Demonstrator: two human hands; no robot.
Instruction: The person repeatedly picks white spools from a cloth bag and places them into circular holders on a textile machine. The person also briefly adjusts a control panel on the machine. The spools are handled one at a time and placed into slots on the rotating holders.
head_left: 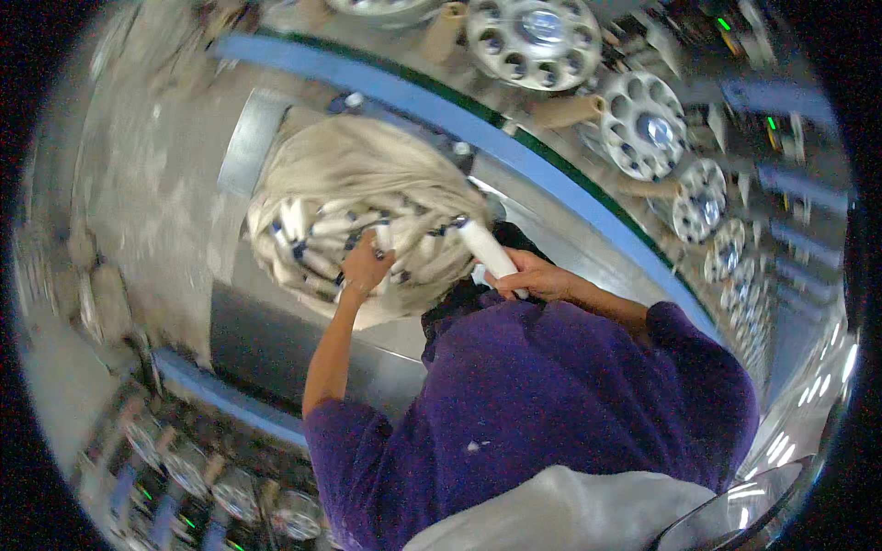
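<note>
A large cream cloth sack (367,151) stands in front of me with its mouth open. Inside lie many slim white yarn bobbins (294,220), some with dark blue ends. My left hand (366,264) reaches in over the pile, its fingers closed around a white bobbin (384,237) among the others. At the sack's right rim, my right hand (542,278) grips a long white yarn bobbin (487,246) by its near end. The far end of that bobbin tilts up and left, over the edge of the sack, and shows a dark tip.
On the right runs a spinning machine with a blue rail (551,170), round metal discs with holes (643,126) and brown paper tubes (570,112). Another machine row (188,468) lies at lower left. The grey floor (156,184) stretches along the aisle.
</note>
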